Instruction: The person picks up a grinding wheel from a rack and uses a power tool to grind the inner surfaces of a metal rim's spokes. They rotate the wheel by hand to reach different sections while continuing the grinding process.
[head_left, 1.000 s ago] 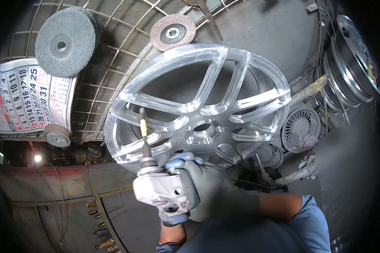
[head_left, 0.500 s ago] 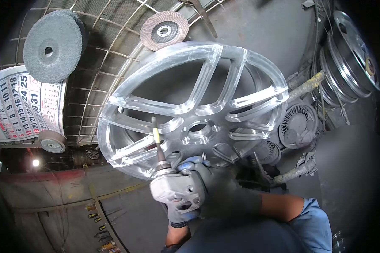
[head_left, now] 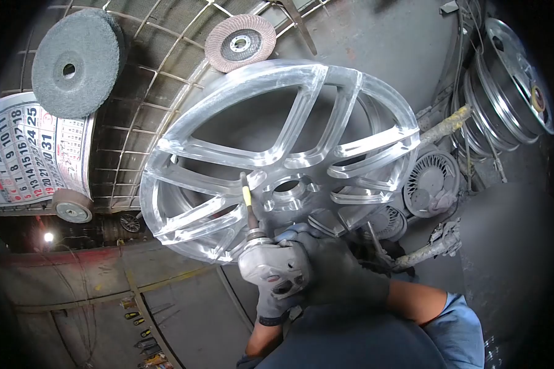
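A large bare-metal alloy wheel [head_left: 289, 161] with split spokes fills the middle of the head view. Both my gloved hands grip a white-grey power grinder [head_left: 272, 265] in front of its lower left part. From the grinder's head a slim shaft [head_left: 247, 194] with a yellow band points up, its tip overlapping a spoke near the hub. My left hand [head_left: 275, 305] is wrapped round the tool from below, its fingers partly hidden. My right hand [head_left: 335, 264], in a dark, dusty glove, closes on the tool's right side, with bluish fingertips showing over the top.
A wire mesh screen [head_left: 138, 101] behind carries a grey abrasive wheel [head_left: 95, 67], a flap disc [head_left: 255, 52] and a calendar [head_left: 34, 150]. Chrome wheel rims [head_left: 495, 92] stack at the right, above dusty hubcaps [head_left: 434, 183]. Yellow-handled tools [head_left: 143, 326] hang at lower left.
The grinder and both hands have shifted to the right, the shaft tip moving from the outer spoke part up toward the hub. The alloy wheel stays in place.
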### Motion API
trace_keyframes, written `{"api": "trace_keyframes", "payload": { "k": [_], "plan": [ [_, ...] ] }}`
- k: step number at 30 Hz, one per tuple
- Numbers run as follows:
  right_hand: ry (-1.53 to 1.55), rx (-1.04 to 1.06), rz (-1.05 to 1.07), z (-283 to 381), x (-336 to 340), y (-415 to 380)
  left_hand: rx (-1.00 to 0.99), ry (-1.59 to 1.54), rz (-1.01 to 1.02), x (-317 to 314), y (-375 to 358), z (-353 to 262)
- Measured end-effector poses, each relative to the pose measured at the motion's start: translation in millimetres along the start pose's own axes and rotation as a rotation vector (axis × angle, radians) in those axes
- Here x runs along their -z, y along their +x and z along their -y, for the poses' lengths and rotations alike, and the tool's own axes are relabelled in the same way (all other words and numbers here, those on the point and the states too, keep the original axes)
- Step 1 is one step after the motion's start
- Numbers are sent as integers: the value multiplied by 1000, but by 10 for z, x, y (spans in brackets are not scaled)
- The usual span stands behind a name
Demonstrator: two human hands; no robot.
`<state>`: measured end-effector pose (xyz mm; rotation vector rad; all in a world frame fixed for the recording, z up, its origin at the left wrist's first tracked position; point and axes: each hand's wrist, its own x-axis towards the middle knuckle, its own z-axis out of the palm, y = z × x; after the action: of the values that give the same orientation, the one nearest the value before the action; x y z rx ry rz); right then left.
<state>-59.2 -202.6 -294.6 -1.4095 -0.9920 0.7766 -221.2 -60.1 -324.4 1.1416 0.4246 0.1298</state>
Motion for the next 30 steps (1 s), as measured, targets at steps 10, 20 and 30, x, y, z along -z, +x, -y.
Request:
{"api": "trace_keyframes", "payload": {
  "k": [10,20,30],
  "plan": [
    [-187,351,-140,279,-94,130,-83,-283,-78,-69,-21,-478],
    [-192,284,-88,91,-139,63,-11,-377,-95,-47,-146,-201],
    [-162,422,-166,250,-94,132,167,-846,-3,453,-386,-50]
  ]
}}
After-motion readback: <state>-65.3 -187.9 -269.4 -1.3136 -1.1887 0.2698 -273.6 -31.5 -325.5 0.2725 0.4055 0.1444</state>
